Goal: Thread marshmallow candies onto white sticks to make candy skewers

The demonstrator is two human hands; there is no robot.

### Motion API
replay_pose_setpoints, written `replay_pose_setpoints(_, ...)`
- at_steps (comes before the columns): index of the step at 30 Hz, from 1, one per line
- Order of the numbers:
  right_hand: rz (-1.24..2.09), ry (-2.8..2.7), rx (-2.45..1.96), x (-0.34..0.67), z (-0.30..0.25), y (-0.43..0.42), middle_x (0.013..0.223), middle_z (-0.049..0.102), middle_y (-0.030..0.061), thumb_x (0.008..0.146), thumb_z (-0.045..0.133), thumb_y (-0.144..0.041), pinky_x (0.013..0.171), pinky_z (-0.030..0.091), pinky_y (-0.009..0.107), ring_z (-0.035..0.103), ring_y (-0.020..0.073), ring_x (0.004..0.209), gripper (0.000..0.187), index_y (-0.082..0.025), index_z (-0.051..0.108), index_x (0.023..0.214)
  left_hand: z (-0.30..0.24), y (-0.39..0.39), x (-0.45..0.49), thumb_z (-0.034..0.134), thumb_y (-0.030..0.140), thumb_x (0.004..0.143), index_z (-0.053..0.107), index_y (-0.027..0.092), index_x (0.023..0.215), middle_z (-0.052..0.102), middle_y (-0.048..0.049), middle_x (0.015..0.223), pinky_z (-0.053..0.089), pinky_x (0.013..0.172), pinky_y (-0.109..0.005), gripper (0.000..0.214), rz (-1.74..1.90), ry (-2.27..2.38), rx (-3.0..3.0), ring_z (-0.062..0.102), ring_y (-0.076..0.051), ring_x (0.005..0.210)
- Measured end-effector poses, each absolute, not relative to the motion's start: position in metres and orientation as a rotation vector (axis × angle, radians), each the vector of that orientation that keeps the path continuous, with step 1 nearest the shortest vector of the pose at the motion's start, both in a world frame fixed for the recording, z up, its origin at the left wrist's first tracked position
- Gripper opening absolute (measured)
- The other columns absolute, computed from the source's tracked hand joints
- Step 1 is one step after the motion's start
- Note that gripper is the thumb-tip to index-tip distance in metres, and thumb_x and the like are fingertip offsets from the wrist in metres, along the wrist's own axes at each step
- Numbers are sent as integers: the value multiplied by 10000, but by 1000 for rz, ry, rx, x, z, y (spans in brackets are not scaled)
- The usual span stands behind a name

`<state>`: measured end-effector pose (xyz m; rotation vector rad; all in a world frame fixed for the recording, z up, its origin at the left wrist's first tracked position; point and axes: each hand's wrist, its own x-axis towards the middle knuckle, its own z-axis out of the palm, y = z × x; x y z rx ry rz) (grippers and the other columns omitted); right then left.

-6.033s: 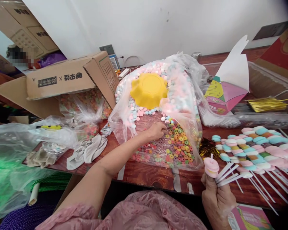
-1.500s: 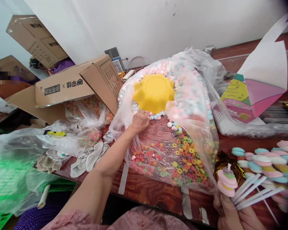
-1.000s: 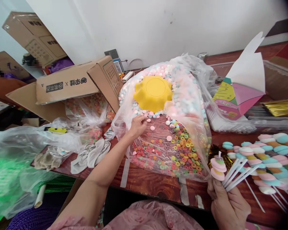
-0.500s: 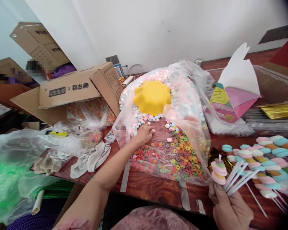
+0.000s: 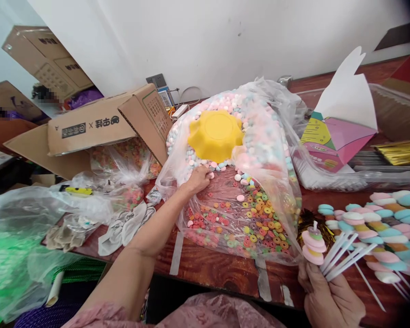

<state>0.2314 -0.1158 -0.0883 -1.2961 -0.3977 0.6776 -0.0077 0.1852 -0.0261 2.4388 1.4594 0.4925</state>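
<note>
My left hand (image 5: 199,179) reaches to the lower edge of a pile of pastel marshmallows (image 5: 225,98). Its fingers are pinched around a small pink marshmallow (image 5: 211,175), partly hidden. Above it, a yellow wavy-rimmed bowl (image 5: 216,135) lies upside down on the pile. Colourful ring cereal (image 5: 264,214) is scattered nearer me on clear plastic. At the lower right, my right hand (image 5: 331,291) is closed around several white sticks (image 5: 341,253). One stick there carries a stack of pink marshmallows (image 5: 313,248) with cereal rings threaded between.
Finished-looking marshmallow skewers (image 5: 386,228) lie at the right. Behind them stand a clear plastic tray (image 5: 331,182) and a printed paper cone (image 5: 348,127). An open cardboard box (image 5: 99,120), grey cloth gloves (image 5: 126,228) and a yellow cutter (image 5: 80,191) are at the left.
My left hand has drawn slightly left and its fingers have closed at the marshmallows' edge. The right hand keeps its hold on the sticks. The view has shifted slightly.
</note>
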Motion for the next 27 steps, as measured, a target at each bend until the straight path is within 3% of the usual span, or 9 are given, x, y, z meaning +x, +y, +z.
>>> replay_pose_setpoints(5,664,-398,-1259,230,-83,-113,757,585,-26,707,867,-400,582,496,189,515,87,652,367,-172,741,966,-29,184,-7,578,138,754,610,181,628,650,-67,798,448,843,-334,137,432,1430,2486,564,-208,810)
replay_pose_setpoints(17,658,-408,-1205,230,-78,-108,751,603,-12,672,878,-362,505,451,185,515,87,608,343,-148,717,886,-8,180,19,549,46,693,566,165,582,640,-98,775,475,900,-387,164,601,1421,2274,615,-243,880)
replay_pose_setpoints(20,541,-519,-1253,230,-75,-115,750,599,-4,732,828,-402,514,452,221,518,109,605,318,-155,698,885,0,156,14,540,110,765,602,152,615,628,-57,695,511,818,-363,167,713,1378,2151,620,-205,776)
replay_pose_setpoints(24,376,-1067,-1515,223,-56,-129,606,553,-20,892,659,-394,492,420,212,489,103,510,250,-149,708,878,5,92,2,542,349,893,693,122,976,690,-40,754,529,620,-282,285,837,1226,1856,624,-137,617)
replay_pose_setpoints(27,375,-1502,-1434,207,-31,-128,568,523,-46,959,540,-318,459,382,197,452,90,451,225,-160,700,978,6,39,2,785,443,719,723,150,980,732,-49,818,505,550,-235,397,1073,921,1181,639,-124,612)
